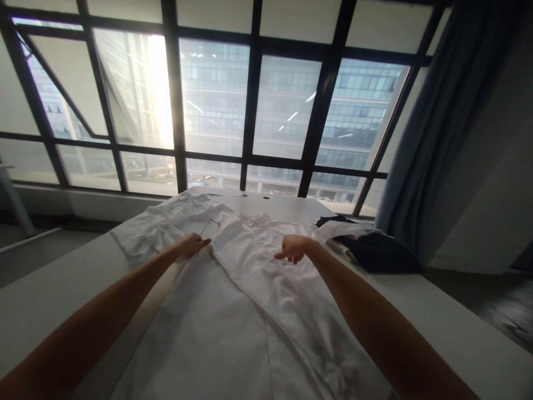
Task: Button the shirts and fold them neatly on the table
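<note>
1. White garment [216,328]: laid out on a white table [453,328], crumpled along its right side; long axis running from the near side toward the window [214,100].
2. Left hand [192,244]: closed in a pinch on the garment's cloth, at the far end of a long edge slanting nearward and to the right.
3. Right hand [295,248]: fingers curled, thumb toward the left, at the crumpled part; cloth caught between fingertips or not, cannot tell.
4. Governing relation: bulk of garment on the near side of both hands; left hand nearer the long edge, right hand off to its right.
5. Surroundings: heap of white cloth [154,225] beyond left hand; dark clothing [381,253] right of right hand.
</note>
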Demonstrator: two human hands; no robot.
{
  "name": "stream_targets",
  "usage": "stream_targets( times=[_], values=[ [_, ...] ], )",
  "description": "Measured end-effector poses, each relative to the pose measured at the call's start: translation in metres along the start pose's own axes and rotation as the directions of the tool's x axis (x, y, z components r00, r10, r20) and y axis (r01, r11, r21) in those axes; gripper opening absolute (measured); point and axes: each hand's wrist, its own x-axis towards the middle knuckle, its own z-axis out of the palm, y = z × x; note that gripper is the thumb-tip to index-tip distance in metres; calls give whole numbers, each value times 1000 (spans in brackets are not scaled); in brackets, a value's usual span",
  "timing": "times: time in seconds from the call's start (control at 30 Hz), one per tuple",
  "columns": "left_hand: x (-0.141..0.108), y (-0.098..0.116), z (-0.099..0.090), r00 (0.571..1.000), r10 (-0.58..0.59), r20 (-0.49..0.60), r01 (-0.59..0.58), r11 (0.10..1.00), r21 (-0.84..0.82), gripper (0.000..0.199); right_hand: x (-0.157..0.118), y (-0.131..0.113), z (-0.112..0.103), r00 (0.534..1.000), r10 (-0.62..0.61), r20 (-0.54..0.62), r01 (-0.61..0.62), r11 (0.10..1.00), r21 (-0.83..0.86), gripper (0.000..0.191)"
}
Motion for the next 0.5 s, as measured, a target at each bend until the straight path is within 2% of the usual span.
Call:
stream_targets(
  times=[0.07,0.13,0.23,0.3,0.4,0.5],
  values=[
    [-3,0,-1,1000,19,-7,-19,999,-48,49,39,-29,-10,981,-83,-174,87,996,17,50],
    [-6,0,-1,997,59,-52,-62,996,-59,44,78,-57,-16,947,-113,-300,131,991,40,45],
    [-14,4,-2,979,151,-138,-150,988,18,26,129,-91,-21,890,-135,-436,204,972,114,35],
    [-20,8,-3,964,202,-172,-196,979,54,17,155,-107,-24,869,-133,-477,233,960,158,42],
    [-27,10,-8,949,245,-197,-234,969,75,15,186,-122,-33,864,-128,-487,264,939,221,51],
    [-30,3,-12,954,218,-207,-206,975,81,17,210,-134,-42,866,-152,-477,315,905,284,51]
  ],
)
